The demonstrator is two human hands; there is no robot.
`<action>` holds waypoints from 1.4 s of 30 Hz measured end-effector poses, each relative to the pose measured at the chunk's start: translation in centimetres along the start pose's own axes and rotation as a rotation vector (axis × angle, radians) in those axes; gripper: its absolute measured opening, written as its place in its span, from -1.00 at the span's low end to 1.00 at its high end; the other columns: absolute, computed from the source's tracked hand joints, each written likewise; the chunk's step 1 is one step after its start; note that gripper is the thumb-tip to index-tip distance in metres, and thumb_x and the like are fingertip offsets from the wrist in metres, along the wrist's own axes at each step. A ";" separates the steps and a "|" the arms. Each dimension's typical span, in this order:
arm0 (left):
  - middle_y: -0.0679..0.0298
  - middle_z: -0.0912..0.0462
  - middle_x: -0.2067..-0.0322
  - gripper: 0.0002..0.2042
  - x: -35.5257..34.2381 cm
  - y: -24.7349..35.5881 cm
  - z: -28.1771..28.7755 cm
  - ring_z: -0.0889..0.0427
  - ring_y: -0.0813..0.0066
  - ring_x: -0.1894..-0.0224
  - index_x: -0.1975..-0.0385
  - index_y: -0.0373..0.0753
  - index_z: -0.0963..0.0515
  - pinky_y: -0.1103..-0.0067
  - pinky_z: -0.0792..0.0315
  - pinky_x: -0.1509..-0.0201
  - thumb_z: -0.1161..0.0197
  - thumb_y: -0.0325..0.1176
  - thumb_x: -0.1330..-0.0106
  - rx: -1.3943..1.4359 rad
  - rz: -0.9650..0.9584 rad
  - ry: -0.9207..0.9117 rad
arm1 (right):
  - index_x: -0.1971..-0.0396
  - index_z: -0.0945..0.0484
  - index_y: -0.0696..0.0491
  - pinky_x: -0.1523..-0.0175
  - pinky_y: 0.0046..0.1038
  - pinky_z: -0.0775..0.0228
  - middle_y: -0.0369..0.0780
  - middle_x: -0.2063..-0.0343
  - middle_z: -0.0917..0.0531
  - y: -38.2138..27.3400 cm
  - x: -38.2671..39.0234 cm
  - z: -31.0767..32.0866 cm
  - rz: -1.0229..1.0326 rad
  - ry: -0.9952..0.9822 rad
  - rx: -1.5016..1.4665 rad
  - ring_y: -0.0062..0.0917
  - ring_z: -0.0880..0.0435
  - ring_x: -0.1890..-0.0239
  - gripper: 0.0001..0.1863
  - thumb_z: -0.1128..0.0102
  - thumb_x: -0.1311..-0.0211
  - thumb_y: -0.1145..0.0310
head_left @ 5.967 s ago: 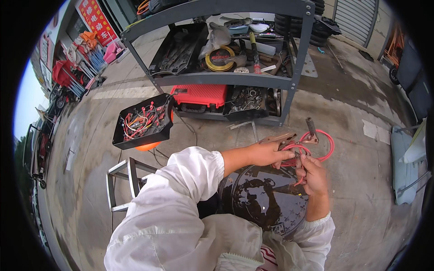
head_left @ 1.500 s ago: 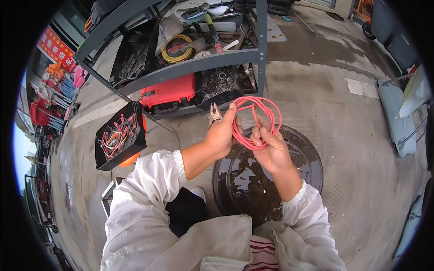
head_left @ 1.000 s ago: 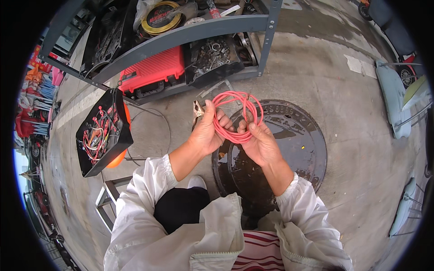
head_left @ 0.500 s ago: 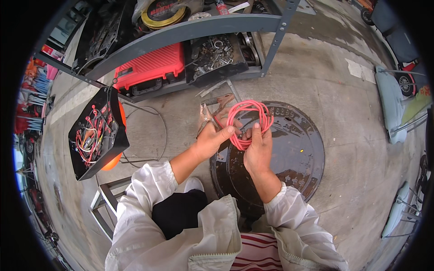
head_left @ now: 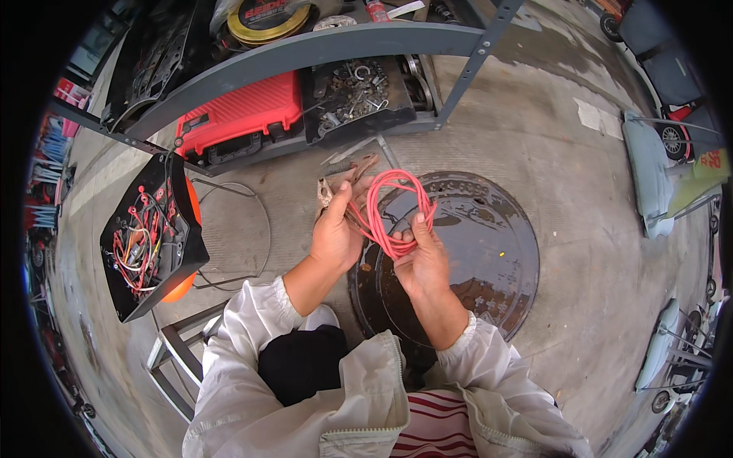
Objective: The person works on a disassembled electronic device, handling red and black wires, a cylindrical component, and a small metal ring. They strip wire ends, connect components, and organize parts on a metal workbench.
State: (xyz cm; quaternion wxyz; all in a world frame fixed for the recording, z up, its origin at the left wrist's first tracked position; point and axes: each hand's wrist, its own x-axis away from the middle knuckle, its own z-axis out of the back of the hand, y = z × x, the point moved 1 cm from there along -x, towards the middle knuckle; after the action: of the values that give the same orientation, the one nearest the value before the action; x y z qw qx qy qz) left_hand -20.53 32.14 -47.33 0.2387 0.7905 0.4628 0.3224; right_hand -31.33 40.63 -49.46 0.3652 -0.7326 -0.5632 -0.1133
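A coil of red cable (head_left: 373,217) hangs between my two hands in front of me. My right hand (head_left: 424,266) is closed round the coil's lower right side, thumb on top. My left hand (head_left: 336,238) is closed at the coil's left, gripping the worn copper-coloured cable clamps (head_left: 325,194). One clamp's jaws point up past my thumb, and another reaches toward the upper right behind the fingers. Part of the clamps is hidden by my left hand. Beneath the coil lies a wet, dark round manhole cover (head_left: 481,229).
Ahead stands a grey metal shelf (head_left: 321,47) with a red case (head_left: 240,114) and a tray of small metal parts (head_left: 359,95). At left, a black box (head_left: 172,256) holds tangled wires. Near my left sleeve is a metal frame (head_left: 177,347). Pale blue carts (head_left: 649,179) stand at right.
Both hands have shifted slightly left with the coil. My left hand has turned more upright round the clamps, and the coil has swung left and looks more slanted.
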 end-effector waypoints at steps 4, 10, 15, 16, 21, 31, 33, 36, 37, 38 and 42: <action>0.18 -0.59 0.18 -0.67 0.4 1.1 -1.6 -0.51 0.47 0.21 -0.02 -0.33 -0.42 0.45 -0.39 0.03 -0.02 -0.24 -0.38 -0.267 -0.289 -0.007 | 0.35 -0.44 0.08 0.27 -0.45 -0.51 -0.33 0.56 -0.47 0.8 -1.0 -0.3 -0.043 0.112 -0.027 -0.60 -0.48 0.52 -0.86 -0.10 -0.34 0.33; 0.28 -0.54 0.49 -0.81 1.4 2.9 0.4 -0.52 0.61 0.44 0.20 -0.39 -0.57 0.65 -0.38 0.36 -0.21 -0.48 -0.22 -0.924 -0.535 -0.225 | 0.37 -0.43 0.11 0.46 -0.49 -0.50 -0.30 0.65 -0.44 -0.9 -0.6 -2.1 0.225 0.138 0.280 -0.61 -0.46 0.63 -0.83 -0.08 -0.35 0.33; 0.27 -0.51 0.52 -0.91 1.6 4.1 -0.3 -0.44 0.55 0.48 0.43 -0.35 -0.61 0.60 -0.32 0.37 -0.29 -0.46 -0.14 -1.104 -0.518 -0.282 | 0.38 -0.44 0.14 0.54 -0.60 -0.40 -0.31 0.70 -0.46 -1.1 0.3 -2.4 0.420 0.103 0.536 -0.68 -0.42 0.70 -0.85 -0.09 -0.34 0.37; 0.25 -0.52 0.52 -0.92 1.5 4.1 -0.2 -0.46 0.50 0.49 0.48 -0.31 -0.62 0.58 -0.34 0.36 -0.33 -0.45 -0.09 -1.146 -0.496 -0.280 | 0.37 -0.44 0.14 0.55 -0.62 -0.37 -0.32 0.70 -0.46 -1.3 0.6 -2.5 0.486 0.068 0.575 -0.70 -0.41 0.70 -0.86 -0.10 -0.33 0.38; 0.25 -0.51 0.55 -0.85 1.1 3.4 0.3 -0.47 0.45 0.44 0.59 -0.29 -0.58 0.56 -0.34 0.29 -0.41 -0.38 -0.03 -1.152 -0.503 -0.340 | 0.29 -0.47 0.16 0.59 -0.69 -0.27 -0.38 0.68 -0.46 -2.0 1.4 -2.7 0.620 -0.034 0.701 -0.79 -0.38 0.69 -0.90 -0.13 -0.30 0.45; 0.28 -0.48 0.48 -0.83 1.5 0.6 0.8 -0.44 0.56 0.42 0.57 -0.31 -0.50 0.58 -0.34 0.35 -0.37 -0.45 -0.11 -0.996 -0.323 -0.217 | 0.22 -0.47 0.15 0.53 -0.71 -0.30 -0.37 0.51 -0.52 -2.3 3.1 -3.1 0.567 -0.197 0.721 -0.83 -0.39 0.60 -0.88 -0.11 -0.31 0.45; 0.24 -0.48 0.41 -0.83 1.7 0.5 0.4 -0.46 0.51 0.41 0.52 -0.32 -0.50 0.57 -0.36 0.32 -0.39 -0.46 -0.08 -0.997 -0.364 -0.192 | 0.19 -0.48 0.15 0.52 -0.71 -0.31 -0.37 0.51 -0.52 -2.3 3.2 -3.0 0.527 -0.209 0.708 -0.82 -0.39 0.60 -0.87 -0.10 -0.32 0.45; 0.23 -0.50 0.34 -0.78 1.6 -0.3 0.9 -0.48 0.54 0.37 0.31 -0.33 -0.46 0.59 -0.39 0.28 -0.36 -0.48 -0.12 -0.914 -0.405 -0.121 | 0.11 -0.45 0.16 0.51 -0.71 -0.33 -0.38 0.51 -0.51 -2.3 2.7 -2.9 0.472 -0.181 0.625 -0.82 -0.39 0.61 -0.82 -0.08 -0.34 0.44; 0.22 -0.51 0.32 -0.74 1.4 -0.8 1.4 -0.49 0.55 0.34 0.24 -0.34 -0.43 0.60 -0.41 0.26 -0.35 -0.48 -0.15 -0.864 -0.442 -0.092 | 0.10 -0.44 0.16 0.51 -0.71 -0.34 -0.37 0.51 -0.51 -2.0 2.8 -3.0 0.477 -0.183 0.605 -0.82 -0.40 0.61 -0.81 -0.07 -0.34 0.44; 0.22 -0.52 0.30 -0.70 1.3 -1.2 1.7 -0.50 0.55 0.31 0.17 -0.34 -0.40 0.61 -0.42 0.24 -0.34 -0.49 -0.17 -0.814 -0.480 -0.063 | 0.09 -0.43 0.15 0.51 -0.72 -0.34 -0.37 0.51 -0.51 -1.5 2.9 -3.2 0.482 -0.186 0.586 -0.82 -0.40 0.61 -0.81 -0.06 -0.35 0.44; 0.11 -0.50 0.08 -0.57 1.7 -0.1 -0.7 -0.52 0.42 0.02 -0.05 -0.41 -0.30 0.55 -0.43 -0.03 -0.27 -0.54 -0.21 -0.541 -0.362 -0.145 | 0.08 -0.40 0.14 0.51 -0.72 -0.36 -0.37 0.52 -0.51 -1.3 2.8 -2.9 0.473 -0.208 0.541 -0.82 -0.40 0.62 -0.80 -0.02 -0.37 0.42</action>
State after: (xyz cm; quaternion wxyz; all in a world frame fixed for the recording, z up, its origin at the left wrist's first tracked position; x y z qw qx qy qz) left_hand -20.54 33.74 -46.45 0.5259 0.6244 0.4749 0.3288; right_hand -30.88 40.96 -45.25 0.5024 -0.7270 -0.4221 0.2021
